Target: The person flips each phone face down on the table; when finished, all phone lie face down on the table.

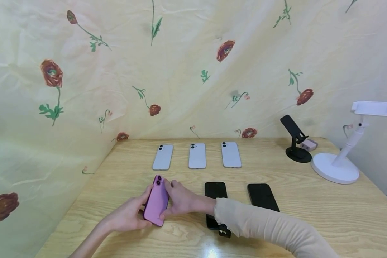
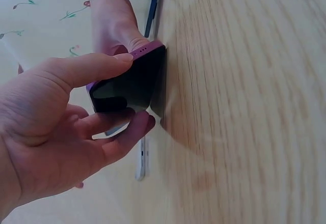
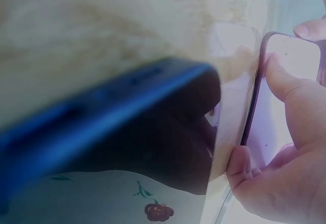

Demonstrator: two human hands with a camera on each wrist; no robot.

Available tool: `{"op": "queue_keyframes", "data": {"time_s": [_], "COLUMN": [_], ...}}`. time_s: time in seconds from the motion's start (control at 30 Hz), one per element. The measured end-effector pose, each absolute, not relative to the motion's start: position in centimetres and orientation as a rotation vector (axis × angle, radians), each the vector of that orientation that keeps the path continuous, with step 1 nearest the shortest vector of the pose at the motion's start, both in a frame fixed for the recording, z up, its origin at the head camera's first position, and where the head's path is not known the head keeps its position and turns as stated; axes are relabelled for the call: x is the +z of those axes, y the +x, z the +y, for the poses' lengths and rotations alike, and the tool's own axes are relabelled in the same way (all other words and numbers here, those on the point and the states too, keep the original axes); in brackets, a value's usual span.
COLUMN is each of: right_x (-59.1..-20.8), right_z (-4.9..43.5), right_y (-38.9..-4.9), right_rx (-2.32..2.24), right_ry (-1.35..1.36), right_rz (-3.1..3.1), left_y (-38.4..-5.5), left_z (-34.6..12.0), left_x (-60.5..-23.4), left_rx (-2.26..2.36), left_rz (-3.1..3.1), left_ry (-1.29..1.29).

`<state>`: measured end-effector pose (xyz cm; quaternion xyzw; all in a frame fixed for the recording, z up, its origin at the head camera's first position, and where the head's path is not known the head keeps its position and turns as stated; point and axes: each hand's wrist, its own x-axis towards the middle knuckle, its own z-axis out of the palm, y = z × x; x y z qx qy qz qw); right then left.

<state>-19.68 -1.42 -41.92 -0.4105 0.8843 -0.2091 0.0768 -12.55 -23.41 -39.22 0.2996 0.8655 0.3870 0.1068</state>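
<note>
A purple smartphone (image 1: 157, 206) is held between both hands at the left front of the wooden table, its back and twin cameras facing up in the head view. My left hand (image 1: 131, 214) grips its left side; in the left wrist view the thumb lies on the bottom edge and the fingers reach under the dark screen (image 2: 137, 79). My right hand (image 1: 183, 199) holds the opposite long side, with its thumb on the purple back (image 3: 265, 132) in the right wrist view. The phone tilts, one edge low at the tabletop.
Three white phones (image 1: 197, 156) lie face down in a row at the back. Two black-screened phones (image 1: 263, 196) lie at the right front, one partly under my right forearm. A black phone stand (image 1: 298, 154), a small charger block (image 1: 309, 144) and a white stand (image 1: 335, 167) are at the back right.
</note>
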Motion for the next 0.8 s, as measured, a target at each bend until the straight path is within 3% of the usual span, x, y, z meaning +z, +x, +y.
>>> {"op": "queue_keyframes", "data": {"time_s": [0.8], "right_x": [-41.95], "right_z": [-1.19], "right_y": [-19.67], "right_rx": [-0.605], "right_ry": [-1.169], "right_rz": [2.594], "left_y": [-12.93], "left_z": [-23.68], "left_x": [-39.93], "left_rx": [1.105], "left_rz": [2.551], "left_ry": [0.801]}}
